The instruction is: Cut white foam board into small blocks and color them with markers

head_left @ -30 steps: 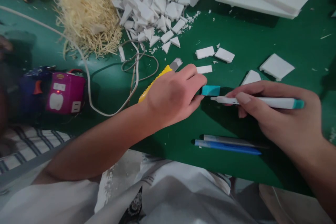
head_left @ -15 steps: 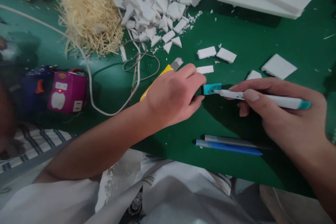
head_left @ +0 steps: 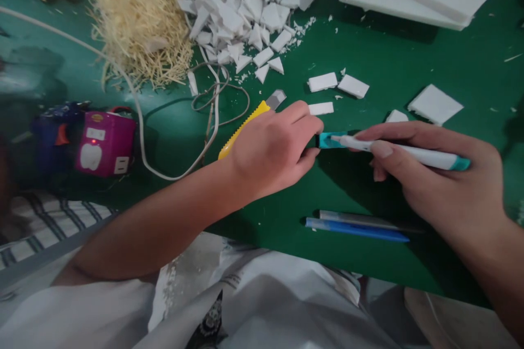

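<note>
Between the fingertips of my left hand [head_left: 278, 144] is one end of a small teal-coloured piece [head_left: 328, 140]. My right hand [head_left: 442, 169] is closed around a white marker with a teal end [head_left: 429, 157], and its tip touches the teal face of the piece. A yellow cutter [head_left: 245, 128] lies partly under my left hand, its grey end showing. Small white foam blocks [head_left: 322, 82] lie just beyond my hands. Nearer to me, a blue pen [head_left: 358, 229] rests beside a grey one [head_left: 356, 218].
Foam scraps [head_left: 249, 16] and a straw-like heap [head_left: 137, 16] lie at the back, with white foam sheets [head_left: 409, 2] at the back right. A white cable [head_left: 139, 114] curves past a magenta box [head_left: 105, 143] on the left. The table [head_left: 282, 229] is green.
My right hand and the marker have shifted slightly left, the tip moving along the teal piece. My left hand has barely moved. At the left edge, another person's hand has moved out of view.
</note>
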Demonstrator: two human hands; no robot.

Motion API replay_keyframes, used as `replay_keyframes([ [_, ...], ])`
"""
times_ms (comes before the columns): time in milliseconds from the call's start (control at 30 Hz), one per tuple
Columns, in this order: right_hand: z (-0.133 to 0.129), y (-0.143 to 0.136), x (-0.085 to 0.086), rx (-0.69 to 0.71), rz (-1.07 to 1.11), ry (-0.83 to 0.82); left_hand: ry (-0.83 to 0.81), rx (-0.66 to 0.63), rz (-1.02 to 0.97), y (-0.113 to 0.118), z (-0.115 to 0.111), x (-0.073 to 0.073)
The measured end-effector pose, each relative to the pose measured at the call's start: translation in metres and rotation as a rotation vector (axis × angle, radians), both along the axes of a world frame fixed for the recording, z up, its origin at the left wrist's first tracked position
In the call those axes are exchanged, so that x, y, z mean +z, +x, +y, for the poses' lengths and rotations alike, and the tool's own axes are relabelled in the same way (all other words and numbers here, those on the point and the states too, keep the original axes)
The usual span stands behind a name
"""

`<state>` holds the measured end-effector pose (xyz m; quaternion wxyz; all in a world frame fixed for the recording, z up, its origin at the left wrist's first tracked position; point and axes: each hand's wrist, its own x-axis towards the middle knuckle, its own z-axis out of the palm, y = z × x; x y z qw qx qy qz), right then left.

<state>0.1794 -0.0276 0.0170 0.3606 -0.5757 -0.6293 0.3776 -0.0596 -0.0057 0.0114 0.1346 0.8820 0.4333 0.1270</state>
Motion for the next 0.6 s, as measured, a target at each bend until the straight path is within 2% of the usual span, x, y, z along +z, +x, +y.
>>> replay_keyframes([
  [167,0.000,-0.001,0.001,-0.014,0.043,-0.008,0.001,0.004,0.008,0.000,0.000,0.000],
  [367,-0.001,-0.003,0.008,-0.020,-0.023,-0.071,0.011,-0.001,0.009,0.000,0.000,-0.001],
  [600,-0.002,-0.002,-0.003,-0.035,0.055,0.022,0.018,-0.002,0.017,0.000,0.000,-0.001],
])
